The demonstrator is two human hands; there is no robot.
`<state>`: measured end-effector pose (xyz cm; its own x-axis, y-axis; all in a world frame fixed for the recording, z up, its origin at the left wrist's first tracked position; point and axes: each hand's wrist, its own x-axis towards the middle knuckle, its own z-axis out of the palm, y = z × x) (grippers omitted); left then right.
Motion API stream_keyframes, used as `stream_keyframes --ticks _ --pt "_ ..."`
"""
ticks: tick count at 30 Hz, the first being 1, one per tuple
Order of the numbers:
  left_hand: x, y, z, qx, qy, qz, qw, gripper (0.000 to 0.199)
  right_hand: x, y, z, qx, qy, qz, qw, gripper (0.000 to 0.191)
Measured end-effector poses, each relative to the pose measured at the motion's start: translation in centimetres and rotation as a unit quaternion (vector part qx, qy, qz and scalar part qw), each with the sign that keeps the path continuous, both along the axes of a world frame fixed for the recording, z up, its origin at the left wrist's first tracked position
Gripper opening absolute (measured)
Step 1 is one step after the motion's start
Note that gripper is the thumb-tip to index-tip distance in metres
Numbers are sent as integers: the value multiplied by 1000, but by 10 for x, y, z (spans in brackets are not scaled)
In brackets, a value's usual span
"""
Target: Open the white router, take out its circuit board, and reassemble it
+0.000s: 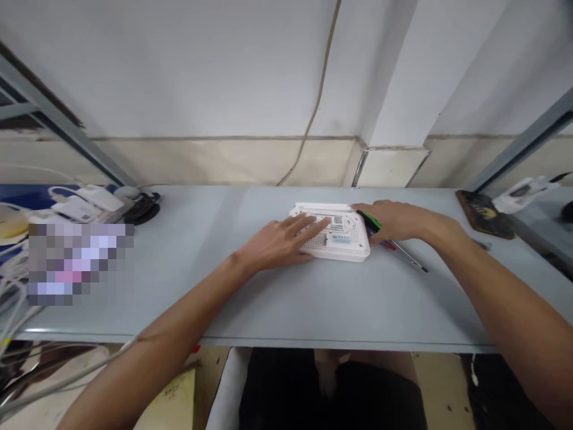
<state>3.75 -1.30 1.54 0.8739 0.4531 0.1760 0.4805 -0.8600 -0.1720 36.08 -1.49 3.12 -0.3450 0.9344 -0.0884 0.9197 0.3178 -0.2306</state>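
A white plastic device [341, 239] with vent holes and printed labels lies flat on the grey table [286, 304]. My left hand [286, 242] rests over its left side, fingers spread across the surface. At the device's right end, my right hand [389, 220] is curled round a black and green handle [369, 221]. A screwdriver [412, 259] with a metal shaft and some red near its handle extends from under that hand toward the lower right. Whether the green handle and this shaft are one tool is hidden by the hand.
White adapters [85, 206] and tangled cables crowd the table's left end, beside a black coiled item [142, 208] and a pixelated patch. At the right stand a dark board [483, 214] and a white plug device [519, 194], near metal frame posts.
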Motion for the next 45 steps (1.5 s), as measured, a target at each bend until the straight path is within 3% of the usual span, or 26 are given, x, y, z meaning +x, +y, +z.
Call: stream_keyframes --ticks 7,14,17,20,24,27,29,33,38,42,45 --pt "5 -7 2 32 46 -19 998 69 13 -10 -14 -3 86 69 994 61" --pt "5 -2 0 33 22 -13 999 70 17 -17 -32 54 -8 -40 998 58" --pt "3 1 -3 42 -17 -44 998 67 5 -25 -31 66 -23 -94 993 54" --pt "0 3 -4 35 -56 -57 996 59 -8 -35 -27 77 -42 -105 991 52" --pt "3 6 -5 -40 -119 0 992 46 -12 -45 -30 98 -44 -88 990 64" --pt "3 8 -4 -71 -162 45 983 47 -9 -44 -34 157 27 -54 986 85" --pt "1 9 -2 -61 -197 60 977 47 -10 -40 -35 185 91 -25 978 80" --pt "-9 11 4 -43 -308 54 949 45 -21 -34 -31 219 178 19 959 51" --pt "-19 21 3 -114 -425 49 896 53 -39 -35 -37 249 228 15 941 36" --pt "-19 33 1 -185 -486 75 851 50 -44 -33 -42 232 255 -10 939 37" --pt "-17 36 1 -206 -513 68 830 50 -44 -37 -36 227 245 -21 942 46"
